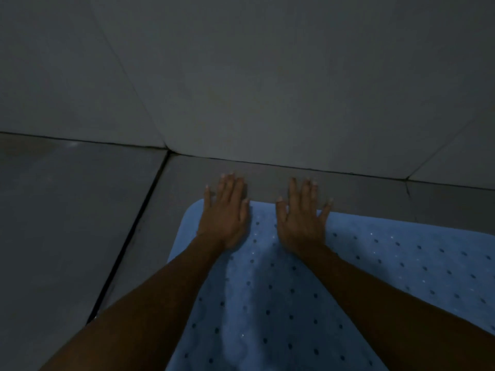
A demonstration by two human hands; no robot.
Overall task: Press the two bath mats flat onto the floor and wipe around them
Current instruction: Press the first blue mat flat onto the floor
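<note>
A blue bath mat [267, 290] dotted with small holes lies on the grey tiled floor, reaching from the bottom of the view up to its far edge near the wall. My left hand [226, 212] lies flat, palm down, on the mat's far left corner, with straight fingers reaching past the edge onto the floor. My right hand [302, 212] presses flat beside it on the same far edge, fingers spread and straight. Only one mat is in view. Both forearms cross over the mat.
A grey tiled wall [267, 76] rises just beyond my fingertips. Bare floor tiles [67, 210] with a dark grout line lie left of the mat, and a narrow strip of floor runs between mat and wall. The light is dim.
</note>
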